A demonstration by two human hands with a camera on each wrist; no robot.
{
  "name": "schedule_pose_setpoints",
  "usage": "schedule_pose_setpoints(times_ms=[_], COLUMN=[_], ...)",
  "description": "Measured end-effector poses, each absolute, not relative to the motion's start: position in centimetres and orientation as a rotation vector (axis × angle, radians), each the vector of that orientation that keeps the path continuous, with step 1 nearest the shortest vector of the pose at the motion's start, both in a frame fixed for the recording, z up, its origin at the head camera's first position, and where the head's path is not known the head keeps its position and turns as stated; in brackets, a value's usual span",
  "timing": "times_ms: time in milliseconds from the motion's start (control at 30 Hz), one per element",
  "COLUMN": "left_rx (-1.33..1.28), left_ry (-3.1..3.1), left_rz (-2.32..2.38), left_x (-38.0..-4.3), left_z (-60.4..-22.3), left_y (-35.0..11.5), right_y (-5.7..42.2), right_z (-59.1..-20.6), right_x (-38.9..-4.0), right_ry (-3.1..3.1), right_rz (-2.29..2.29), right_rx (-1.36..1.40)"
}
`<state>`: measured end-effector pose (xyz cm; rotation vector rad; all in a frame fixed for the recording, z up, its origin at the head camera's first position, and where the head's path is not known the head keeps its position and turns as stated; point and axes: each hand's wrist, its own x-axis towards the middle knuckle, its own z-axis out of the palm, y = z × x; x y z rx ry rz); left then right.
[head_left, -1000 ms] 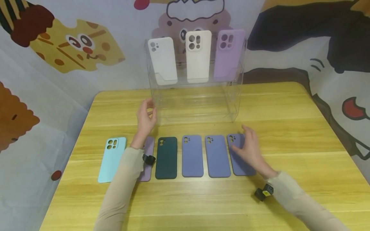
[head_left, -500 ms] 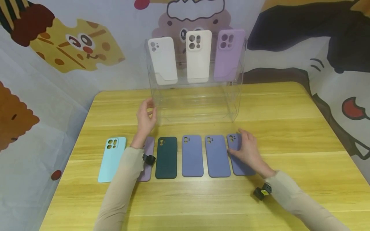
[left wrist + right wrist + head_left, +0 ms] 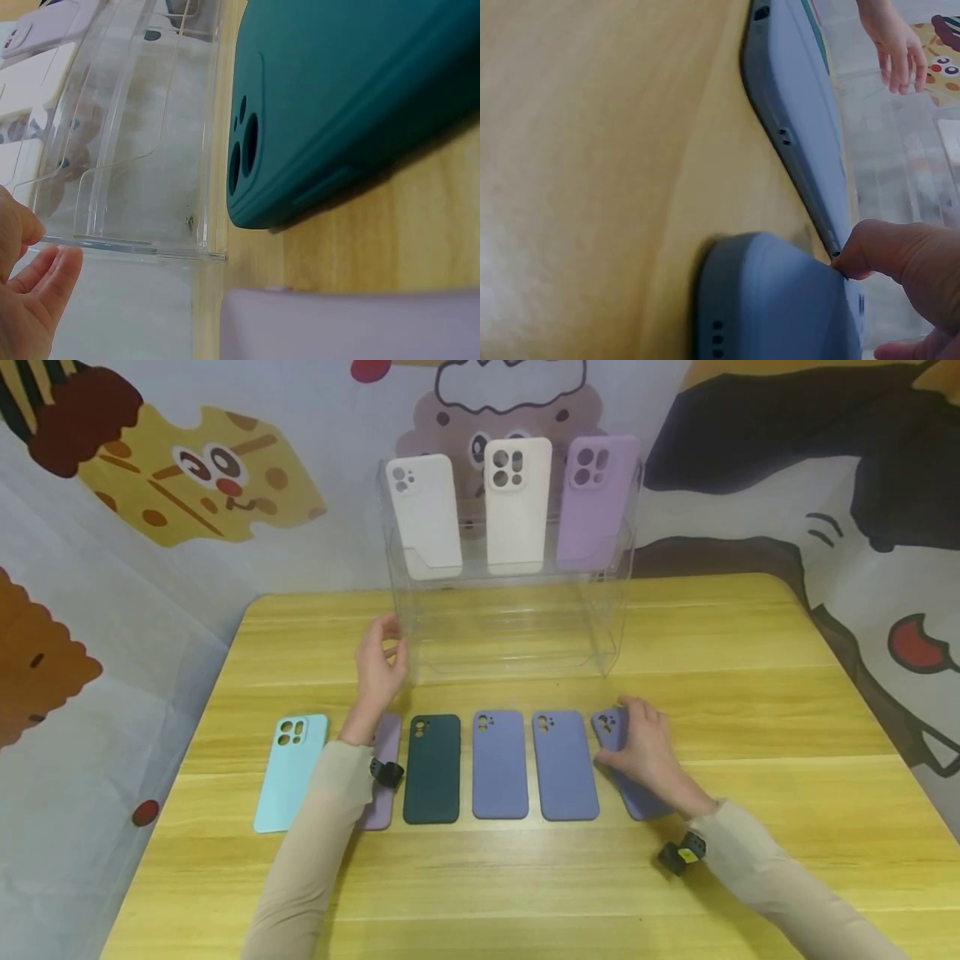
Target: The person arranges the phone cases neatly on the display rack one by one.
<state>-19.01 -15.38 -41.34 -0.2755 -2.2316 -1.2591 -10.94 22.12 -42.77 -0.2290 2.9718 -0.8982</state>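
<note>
The right hand [image 3: 649, 758] holds the rightmost lavender-blue phone case [image 3: 636, 797], thumb on its left edge, beside another phone case [image 3: 566, 766] on the wooden surface [image 3: 480, 893]. The left hand [image 3: 379, 670] is at the left side of a clear display stand [image 3: 513, 635]; whether its grip pinches the edge, I cannot tell.

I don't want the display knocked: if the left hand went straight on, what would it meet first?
The left hand would most likely meet the left side of the clear stand; its fingertips look right beside it, though contact is hard to judge.
</note>
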Motion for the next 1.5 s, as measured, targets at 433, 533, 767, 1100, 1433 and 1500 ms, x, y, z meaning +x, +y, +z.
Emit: schedule_pose_setpoints(times_ms=[433,533,767,1100,1433,1500], left_rx=[-0.285,-0.278,-0.260,-0.276,-0.277,-0.274], left_ry=[-2.243,-2.249,-2.249,-2.244,-2.233,-2.235], left_rz=[-1.238,-1.239,-1.246,-1.233,-1.238,-1.243], left_x=[-19.0,-19.0,-19.1,-19.1,-19.2,-19.1], left_z=[-41.4,-41.4,-41.3,-41.4,-41.5,-41.4], left_y=[-15.4,-15.5,-15.4,-15.5,-15.5,-15.5], right_y=[21.9,21.6,19.6,15.8,11.6,10.6], right_z=[-40.9,-40.1,-38.0,-36.2,-34.8,-34.5], right_x=[-11.9,-12.3,-13.3,-15.3,-18.2,-18.8], right_ry=[3.114,3.119,3.124,3.131,3.164,3.162], right_rz=[-1.145,-1.183,-1.265,-1.406,-1.548,-1.586], right_rx=[-0.377,-0.389,-0.460,-0.633,-0.823,-0.862])
